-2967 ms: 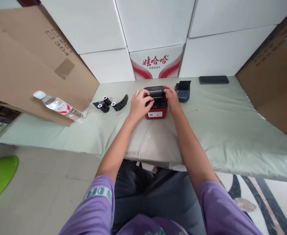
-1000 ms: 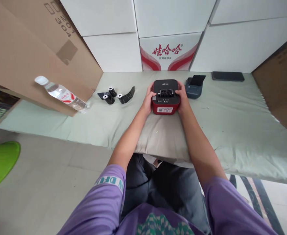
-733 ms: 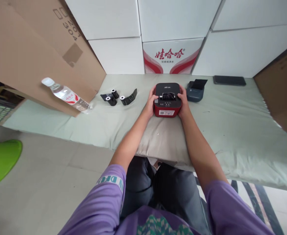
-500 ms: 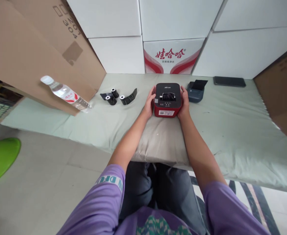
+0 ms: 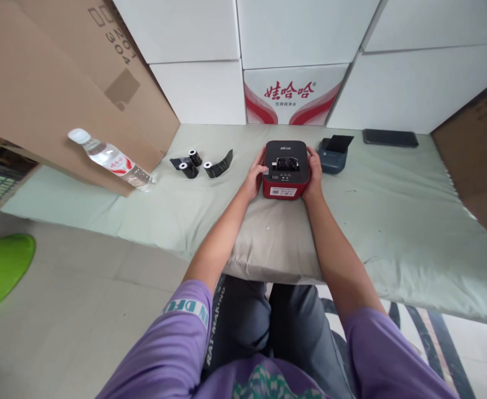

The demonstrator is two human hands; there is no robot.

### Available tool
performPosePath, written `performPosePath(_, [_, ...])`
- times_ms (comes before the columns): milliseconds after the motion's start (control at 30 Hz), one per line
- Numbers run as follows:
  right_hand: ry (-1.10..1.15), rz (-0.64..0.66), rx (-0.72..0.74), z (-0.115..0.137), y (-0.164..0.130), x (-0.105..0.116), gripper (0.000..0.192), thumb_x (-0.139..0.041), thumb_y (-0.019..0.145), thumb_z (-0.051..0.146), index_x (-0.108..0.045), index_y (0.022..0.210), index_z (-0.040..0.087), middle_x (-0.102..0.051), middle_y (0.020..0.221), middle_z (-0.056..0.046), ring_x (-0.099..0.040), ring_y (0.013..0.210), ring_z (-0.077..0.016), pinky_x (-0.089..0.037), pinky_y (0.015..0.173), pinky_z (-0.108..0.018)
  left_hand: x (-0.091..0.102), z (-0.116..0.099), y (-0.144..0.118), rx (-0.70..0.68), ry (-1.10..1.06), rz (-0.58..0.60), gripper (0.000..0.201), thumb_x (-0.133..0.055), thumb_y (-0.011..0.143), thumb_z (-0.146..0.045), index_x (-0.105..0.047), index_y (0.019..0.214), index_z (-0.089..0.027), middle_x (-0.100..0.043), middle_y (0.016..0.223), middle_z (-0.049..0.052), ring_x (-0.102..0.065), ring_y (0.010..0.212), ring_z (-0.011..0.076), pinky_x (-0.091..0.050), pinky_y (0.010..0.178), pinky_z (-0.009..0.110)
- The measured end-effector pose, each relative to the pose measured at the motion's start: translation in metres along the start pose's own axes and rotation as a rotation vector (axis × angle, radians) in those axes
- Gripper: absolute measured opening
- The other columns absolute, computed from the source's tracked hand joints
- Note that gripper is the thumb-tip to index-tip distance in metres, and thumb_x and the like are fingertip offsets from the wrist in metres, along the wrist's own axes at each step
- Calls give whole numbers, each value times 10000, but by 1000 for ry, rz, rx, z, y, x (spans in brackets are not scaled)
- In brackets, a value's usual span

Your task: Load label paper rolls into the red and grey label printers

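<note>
A red and black label printer [image 5: 285, 176] with a dark roll in its top opening rests on the green cloth-covered surface [image 5: 210, 213]. My left hand [image 5: 255, 176] is closed against the printer's left side, its thumb by the top corner. Against the opposite side lies my right hand [image 5: 313, 174], fingers wrapped round the edge. Just right of that hand stands a small dark blue printer [image 5: 331, 160] with a black strip [image 5: 339, 143] sticking up from it. Several black rolls with white cores lie to the left, one of them a roll [image 5: 217, 168] with its tail unwound.
A water bottle [image 5: 112, 159] lies against a cardboard box [image 5: 81, 94] at the left. White boxes [image 5: 197, 91] are stacked along the back. A black phone [image 5: 390, 138] lies at the back right, near another cardboard box [image 5: 480, 149]. A green chair [image 5: 2, 271] stands on the floor.
My left thumb has shifted slightly down at the printer's corner. My legs have moved a little apart below the surface's edge. The printer stays almost in place.
</note>
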State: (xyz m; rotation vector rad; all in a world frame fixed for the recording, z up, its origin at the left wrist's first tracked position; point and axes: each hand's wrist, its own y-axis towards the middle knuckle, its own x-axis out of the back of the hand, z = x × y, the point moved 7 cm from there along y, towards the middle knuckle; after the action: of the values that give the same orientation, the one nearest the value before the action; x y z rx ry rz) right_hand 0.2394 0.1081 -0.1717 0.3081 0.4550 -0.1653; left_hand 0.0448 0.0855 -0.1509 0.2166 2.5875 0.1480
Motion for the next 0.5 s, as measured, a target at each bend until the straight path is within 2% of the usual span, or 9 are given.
performPosePath(100, [-7, 9, 45, 5, 0, -2, 730, -772, 747, 775, -692, 1293, 298, -742, 1409, -52, -678, 1390, -277, -445, 1306, -522, 0, 4, 3, 12, -20, 28, 740, -709, 688, -332, -704, 1427, -300, -586, 1672, -35, -367, 1690, 284, -312, 1392, 453])
performPosePath(233, [-46, 23, 72, 4, 3, 0, 737, -787, 744, 764, -704, 1297, 284, -739, 1416, -65, -671, 1402, -299, -455, 1297, -534, 2, 7, 5, 27, -37, 28, 682, -723, 679, -328, -742, 1360, -308, -620, 1641, -39, -410, 1669, 291, -332, 1385, 469])
performPosePath(500, [-116, 50, 97, 1, 12, 7, 794, -785, 719, 792, -689, 1332, 297, -707, 1447, -77, -645, 1430, -330, -440, 1301, -580, 1, 3, 3, 53, -23, 24, 758, -730, 687, -280, -694, 1444, -297, -569, 1692, -22, -427, 1659, 287, -382, 1351, 435])
